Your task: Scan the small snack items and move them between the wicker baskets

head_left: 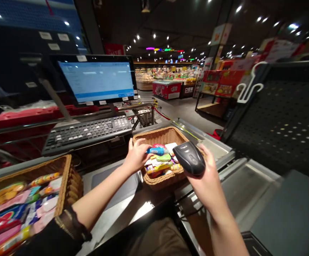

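1. Brown trousers point(160, 240) fill the bottom middle, close against the counter point(146, 209); a black sleeve point(61, 231) crosses to their left.
2. Left basket point(74, 188) stands at the counter's left end, full of bright packs; its place within arm's reach probably saves stretching.
3. Right hand point(204, 177) has its fingers wrapped on the black scanner point(190, 158), above the middle basket's right edge. Some fingertips are hidden behind it. Holding it this way presumably keeps it close to the goods.
4. Left hand point(138, 155) has thumb and fingers clamped on the left end of a blue pack point(157, 151), likely leaving the rest uncovered. This pack is inside the middle basket's rim, toward its left edge; whether it rests on the goods beneath, I cannot tell.
5. Middle basket point(165, 180), wicker, sits between the hands, perhaps so both can reach it.
6. Keyboard point(90, 133) and lit monitor point(98, 81) stand beyond the counter's far left edge, the screen angled to be read from here, it seems.
7. Perforated panel point(290, 117) rises on the right, a white hanger point(250, 85) at its left edge.
8. Farther off are red-boxed shelves point(221, 85), a red freezer point(167, 89) and a dark ceiling dotted with lights.
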The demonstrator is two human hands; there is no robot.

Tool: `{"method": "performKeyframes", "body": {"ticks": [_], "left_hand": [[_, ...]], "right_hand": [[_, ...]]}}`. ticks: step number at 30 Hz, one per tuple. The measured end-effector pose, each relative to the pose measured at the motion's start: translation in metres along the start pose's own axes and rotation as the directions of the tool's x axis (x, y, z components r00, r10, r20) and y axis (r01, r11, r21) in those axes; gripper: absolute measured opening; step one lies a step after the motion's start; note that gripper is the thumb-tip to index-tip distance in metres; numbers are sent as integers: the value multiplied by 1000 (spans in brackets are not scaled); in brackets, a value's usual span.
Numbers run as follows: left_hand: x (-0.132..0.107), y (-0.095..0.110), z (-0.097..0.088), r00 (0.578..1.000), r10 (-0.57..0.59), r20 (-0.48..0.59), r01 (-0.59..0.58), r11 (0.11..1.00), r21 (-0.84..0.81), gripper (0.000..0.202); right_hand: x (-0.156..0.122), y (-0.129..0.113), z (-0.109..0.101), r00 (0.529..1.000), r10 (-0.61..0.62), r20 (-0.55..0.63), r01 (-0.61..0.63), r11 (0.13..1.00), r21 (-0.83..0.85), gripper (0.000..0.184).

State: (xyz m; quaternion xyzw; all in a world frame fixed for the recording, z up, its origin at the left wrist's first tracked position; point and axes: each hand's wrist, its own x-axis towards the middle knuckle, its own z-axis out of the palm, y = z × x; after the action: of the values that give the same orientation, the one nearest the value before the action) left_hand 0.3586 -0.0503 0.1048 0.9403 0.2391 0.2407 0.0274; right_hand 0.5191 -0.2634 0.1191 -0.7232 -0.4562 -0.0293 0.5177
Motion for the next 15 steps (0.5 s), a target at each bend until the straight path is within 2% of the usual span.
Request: {"method": "performKeyframes", "body": {"ticks": [2,4,6,8,11,15], "left_hand": [[24,15,21,997,-13,75,14,1000,-10,20],[46,31,40,984,-52,169,52,999,2,19],[67,45,59,951,-128,282,122,992,39,21],[83,57,76,897,-211,387,193,977,86,24],[94,68,97,843,-247,477,215,969,121,28],[91,75,113,830,-177,529,139,984,111,23]], "right_hand": [[-2,15,-13,992,81,-93,-81,997,5,41],[-5,25,-23,976,155,-155,-155,988,15,57],[-7,32,-29,963,194,-188,-193,981,20,70],[-9,36,-32,957,207,-201,-208,978,16,74],[-10,41,-35,953,225,-205,-228,974,9,74],[-8,44,-36,950,240,-202,-242,970,15,74]]}}
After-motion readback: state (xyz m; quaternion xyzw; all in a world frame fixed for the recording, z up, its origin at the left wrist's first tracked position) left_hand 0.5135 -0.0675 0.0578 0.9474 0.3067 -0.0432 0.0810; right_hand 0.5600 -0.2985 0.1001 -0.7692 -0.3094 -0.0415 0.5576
